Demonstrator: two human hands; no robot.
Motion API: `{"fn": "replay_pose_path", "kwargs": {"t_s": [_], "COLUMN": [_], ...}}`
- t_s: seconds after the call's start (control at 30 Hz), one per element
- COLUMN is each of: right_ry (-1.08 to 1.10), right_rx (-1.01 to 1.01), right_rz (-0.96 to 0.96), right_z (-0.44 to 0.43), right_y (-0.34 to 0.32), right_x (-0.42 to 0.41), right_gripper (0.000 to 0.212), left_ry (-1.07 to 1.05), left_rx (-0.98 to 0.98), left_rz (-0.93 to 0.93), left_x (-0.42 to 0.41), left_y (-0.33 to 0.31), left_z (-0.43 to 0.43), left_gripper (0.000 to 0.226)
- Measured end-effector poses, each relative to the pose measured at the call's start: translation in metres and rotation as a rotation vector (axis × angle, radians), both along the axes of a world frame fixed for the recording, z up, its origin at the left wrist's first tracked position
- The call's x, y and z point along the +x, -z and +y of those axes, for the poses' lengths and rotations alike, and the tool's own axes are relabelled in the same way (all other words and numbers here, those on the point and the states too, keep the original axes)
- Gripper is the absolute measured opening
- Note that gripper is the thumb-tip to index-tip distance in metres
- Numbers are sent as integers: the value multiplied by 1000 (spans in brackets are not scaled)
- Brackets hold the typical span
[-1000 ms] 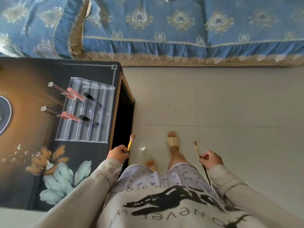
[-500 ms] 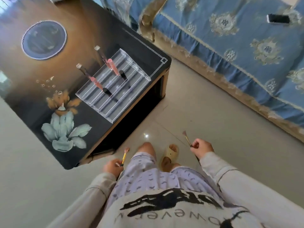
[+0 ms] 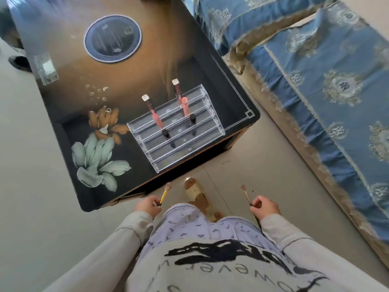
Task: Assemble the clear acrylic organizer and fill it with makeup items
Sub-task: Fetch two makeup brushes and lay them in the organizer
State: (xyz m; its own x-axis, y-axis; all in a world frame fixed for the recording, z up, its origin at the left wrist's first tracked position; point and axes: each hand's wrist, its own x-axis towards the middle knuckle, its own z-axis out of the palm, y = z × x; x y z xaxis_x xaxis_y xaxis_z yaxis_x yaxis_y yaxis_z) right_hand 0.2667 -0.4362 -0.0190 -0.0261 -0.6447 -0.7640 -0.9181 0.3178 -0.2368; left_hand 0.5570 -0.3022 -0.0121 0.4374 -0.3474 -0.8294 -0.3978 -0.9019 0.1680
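On my feed: a glossy table (image 3: 147, 81) shading from black to amber-brown, edged with a thin white line and painted with a pale green lotus (image 3: 96, 163), an orange bloom (image 3: 105, 123) and a blue disc (image 3: 113, 37) rimmed in white. The clear organizer (image 3: 179, 144) carries pink tubes (image 3: 154, 115) and black tubes (image 3: 165, 133). The gold-handled brush (image 3: 164, 193) has pink bristles; the dark-handled brush (image 3: 246, 196), tan ones. A blue bedspread (image 3: 315, 81) bears beige medallions and fringe. Lavender trousers (image 3: 200, 226) show small dark flecks; the grey top (image 3: 210, 275), black lettering.

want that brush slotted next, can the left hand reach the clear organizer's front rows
Probably yes: the organizer sits near the table edge, front rows bare, nothing between it and the left hand, which holds a brush.
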Motion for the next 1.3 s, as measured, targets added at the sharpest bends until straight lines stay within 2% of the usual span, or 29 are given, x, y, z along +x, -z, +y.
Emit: {"fn": "replay_pose_path", "kwargs": {"t_s": [0.17, 0.27, 0.37, 0.57, 0.63, 0.7, 0.83, 1.0, 1.1, 1.3], "right_ry": [-48, -54, -96, -250, -312, -375, -456, -480, -475, -451], "right_rx": [-23, -31, -12, 14, 31, 54, 59, 66, 66, 69], "right_rz": [64, 71, 62, 39, 27, 20, 17, 37, 54, 84], "right_z": [-42, -61, -75, -107, -119, -133, -155, -172, -178, -185], "right_y": [-2, -2, -3, -4, -5, -6, -11, -14, -14, -14], "right_x": [16, 24, 37, 68, 77, 85, 93, 89, 80, 68], "right_gripper": [18, 29, 34, 39, 39, 39, 39, 39, 39, 38], "left_ry": [38, 31, -13, -43, -23, 51, 357, 629, 673, 692], "left_rx": [-112, -130, -95, 37, 60, 81, 81, -90, -119, -120], "left_rz": [-21, -21, -13, 13, 28, 3, -145, -317, -388, -415], "left_x": [21, 31, 37, 30, 27, 27, 29, 27, 25, 16], "left_y": [-11, -13, -14, -6, -5, -4, -11, -11, -9, 0], "left_z": [-54, -66, -63, -42, -44, -53, -93, -152, -175, -189], "left_gripper": [14, 17, 8, 21, 13, 22, 28, 39, 37, 28]}}
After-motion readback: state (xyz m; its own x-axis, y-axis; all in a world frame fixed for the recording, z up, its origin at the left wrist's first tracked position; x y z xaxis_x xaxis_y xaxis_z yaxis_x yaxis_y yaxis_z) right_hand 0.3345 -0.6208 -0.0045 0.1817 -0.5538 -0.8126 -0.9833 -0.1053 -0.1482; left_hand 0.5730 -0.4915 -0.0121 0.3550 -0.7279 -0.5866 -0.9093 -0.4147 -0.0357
